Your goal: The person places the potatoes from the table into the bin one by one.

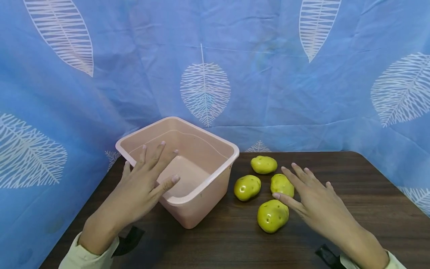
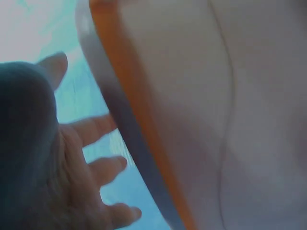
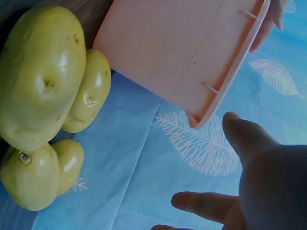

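Note:
My left hand (image 1: 142,190) is held with fingers spread in front of a pale pink plastic basin (image 1: 205,203). In the left wrist view its fingers (image 2: 93,129) lie beside the basin's rim (image 2: 127,120); whether one touches cannot be told. Several yellow-green potatoes, shiny and dimpled, sit to the right of the basin: one at the back (image 1: 263,164), one near the basin wall (image 1: 247,187), one close to my right fingertips (image 1: 281,183) and one in front (image 1: 273,216). Fingers apart, my right hand (image 1: 319,205) hovers just right of them, holding nothing.
A dark brown wooden table (image 1: 352,186) carries everything. Behind it and along both sides hangs a blue cloth (image 1: 255,82) with white leaf prints. Each wrist wears a black strap-like device (image 1: 129,241) by a light sleeve.

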`<state>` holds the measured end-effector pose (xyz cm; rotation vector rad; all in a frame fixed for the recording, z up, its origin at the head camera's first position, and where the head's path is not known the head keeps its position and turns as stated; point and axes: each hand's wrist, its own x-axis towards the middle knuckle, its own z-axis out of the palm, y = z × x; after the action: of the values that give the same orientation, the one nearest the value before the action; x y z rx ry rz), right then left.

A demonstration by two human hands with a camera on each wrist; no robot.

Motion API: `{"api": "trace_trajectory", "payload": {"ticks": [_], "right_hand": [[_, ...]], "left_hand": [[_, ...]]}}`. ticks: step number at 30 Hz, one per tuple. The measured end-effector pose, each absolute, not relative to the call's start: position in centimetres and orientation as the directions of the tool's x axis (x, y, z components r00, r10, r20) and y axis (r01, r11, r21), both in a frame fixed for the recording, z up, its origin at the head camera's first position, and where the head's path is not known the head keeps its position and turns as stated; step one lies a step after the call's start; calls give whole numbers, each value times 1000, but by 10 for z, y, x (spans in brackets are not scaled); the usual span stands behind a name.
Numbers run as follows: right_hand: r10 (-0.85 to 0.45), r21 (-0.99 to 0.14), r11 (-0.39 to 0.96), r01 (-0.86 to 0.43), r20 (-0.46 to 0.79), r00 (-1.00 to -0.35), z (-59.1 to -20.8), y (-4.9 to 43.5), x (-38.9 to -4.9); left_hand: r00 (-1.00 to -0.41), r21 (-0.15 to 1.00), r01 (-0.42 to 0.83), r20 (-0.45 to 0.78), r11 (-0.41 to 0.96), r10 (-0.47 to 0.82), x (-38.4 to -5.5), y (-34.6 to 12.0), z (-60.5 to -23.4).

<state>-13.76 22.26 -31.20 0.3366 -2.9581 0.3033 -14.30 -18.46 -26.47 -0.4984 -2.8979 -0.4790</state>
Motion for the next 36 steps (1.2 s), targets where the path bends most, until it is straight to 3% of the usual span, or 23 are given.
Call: {"api": "trace_trajectory", "payload": {"ticks": [12, 23, 36], "right_hand": [[-230, -224, 936, -271, 193, -954, -315, 228, -145], [-233, -273, 920, -281, 195, -953, -317, 230, -155], [-253, -347, 881, -322, 229, -940, -326, 240, -168]], "left_hand": [[-934, 366, 346, 223, 864, 280, -175, -238, -269], [-893, 404, 330, 425, 853, 144, -206, -272, -287], [-834, 606, 404, 552, 686, 3, -243, -309, -317]]}}
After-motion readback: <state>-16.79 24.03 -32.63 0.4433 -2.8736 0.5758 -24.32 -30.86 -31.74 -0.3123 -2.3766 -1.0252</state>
